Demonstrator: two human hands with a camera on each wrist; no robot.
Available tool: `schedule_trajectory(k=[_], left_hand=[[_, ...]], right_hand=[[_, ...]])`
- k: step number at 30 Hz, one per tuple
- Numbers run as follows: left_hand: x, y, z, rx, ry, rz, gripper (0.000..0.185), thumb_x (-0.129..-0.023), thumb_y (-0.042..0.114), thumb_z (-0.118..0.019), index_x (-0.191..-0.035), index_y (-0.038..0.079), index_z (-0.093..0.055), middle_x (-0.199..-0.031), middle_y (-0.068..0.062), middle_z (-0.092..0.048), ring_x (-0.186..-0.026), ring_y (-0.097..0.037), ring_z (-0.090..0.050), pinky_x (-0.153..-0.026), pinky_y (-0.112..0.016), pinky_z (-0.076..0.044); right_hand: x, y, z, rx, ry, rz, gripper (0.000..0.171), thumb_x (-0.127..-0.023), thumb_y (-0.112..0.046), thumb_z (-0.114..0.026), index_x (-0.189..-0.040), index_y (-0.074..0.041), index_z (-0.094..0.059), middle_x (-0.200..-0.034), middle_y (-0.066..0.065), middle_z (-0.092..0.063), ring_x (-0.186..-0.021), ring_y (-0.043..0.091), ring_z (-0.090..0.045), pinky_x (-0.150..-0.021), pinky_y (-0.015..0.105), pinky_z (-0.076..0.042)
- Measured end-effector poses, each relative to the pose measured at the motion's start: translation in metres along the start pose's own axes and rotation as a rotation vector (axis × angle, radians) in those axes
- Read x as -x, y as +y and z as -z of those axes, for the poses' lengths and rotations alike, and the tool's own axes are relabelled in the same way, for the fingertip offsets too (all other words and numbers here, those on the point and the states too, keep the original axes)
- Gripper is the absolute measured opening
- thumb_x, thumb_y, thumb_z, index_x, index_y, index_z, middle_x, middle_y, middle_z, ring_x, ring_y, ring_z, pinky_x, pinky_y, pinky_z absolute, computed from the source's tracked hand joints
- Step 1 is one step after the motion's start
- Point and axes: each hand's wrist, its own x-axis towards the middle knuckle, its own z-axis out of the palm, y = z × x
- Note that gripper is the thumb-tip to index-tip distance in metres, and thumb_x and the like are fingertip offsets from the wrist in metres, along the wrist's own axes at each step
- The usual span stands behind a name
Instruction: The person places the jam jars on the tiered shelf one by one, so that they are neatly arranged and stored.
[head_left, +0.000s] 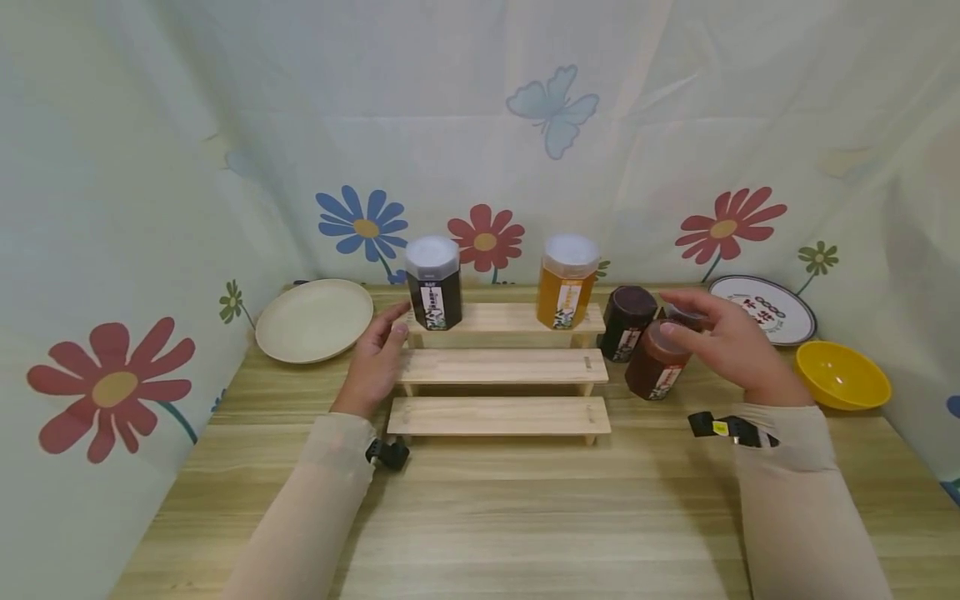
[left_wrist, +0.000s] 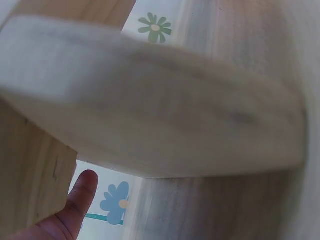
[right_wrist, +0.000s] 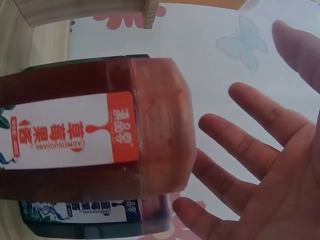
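Note:
A three-step wooden shelf [head_left: 498, 367] stands mid-table. On its top step are a dark jar with a white lid [head_left: 433, 283] and an amber jar [head_left: 566, 282]. My left hand [head_left: 378, 358] rests with straight fingers against the shelf's left end; the left wrist view shows a finger [left_wrist: 75, 205] beside the wooden board [left_wrist: 150, 110]. On the table right of the shelf stand a dark jar [head_left: 628, 321] and a reddish-brown jar [head_left: 657, 360]. My right hand [head_left: 716, 337] hovers spread over the reddish-brown jar [right_wrist: 100, 135], fingers [right_wrist: 250, 150] apart and holding nothing.
A cream plate [head_left: 313, 319] lies at the back left. A patterned plate [head_left: 763, 308] and a yellow bowl [head_left: 842, 375] sit at the right. Flowered cloth walls close in the table [head_left: 487, 517] on three sides.

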Motion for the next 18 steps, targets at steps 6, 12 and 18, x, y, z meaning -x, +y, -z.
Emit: schedule_trajectory(k=[6, 12, 18], left_hand=[[-0.0003, -0.001, 0.0011, 0.002, -0.001, -0.01, 0.046, -0.114, 0.029, -0.047, -0.158, 0.015, -0.05, -0.166, -0.003, -0.043, -0.153, -0.023, -0.037, -0.126, -0.048, -0.03], [-0.0007, -0.0022, 0.0007, 0.007, -0.007, -0.01, 0.047, -0.114, 0.029, -0.048, -0.158, 0.015, -0.049, -0.167, -0.003, -0.042, -0.155, -0.023, -0.035, -0.126, -0.048, -0.03], [-0.0015, -0.0026, -0.0005, 0.013, -0.011, -0.014, 0.048, -0.114, 0.031, -0.048, -0.159, 0.014, -0.049, -0.167, -0.004, -0.041, -0.154, -0.023, -0.036, -0.126, -0.049, -0.03]], right_hand=[[0.0008, 0.003, 0.0027, 0.09, -0.044, 0.014, 0.066, -0.102, -0.039, -0.071, -0.156, -0.007, -0.05, -0.151, 0.026, -0.053, -0.132, 0.045, -0.051, -0.112, 0.072, -0.038], [0.0005, 0.0022, 0.003, 0.142, -0.085, -0.024, 0.069, -0.101, -0.043, -0.072, -0.158, -0.012, -0.049, -0.142, 0.026, -0.056, -0.128, 0.044, -0.05, -0.109, 0.071, -0.041], [-0.0007, 0.0083, 0.0046, 0.148, -0.101, -0.042, 0.074, -0.099, -0.047, -0.073, -0.159, -0.013, -0.048, -0.146, 0.026, -0.055, -0.128, 0.044, -0.05, -0.105, 0.069, -0.045]])
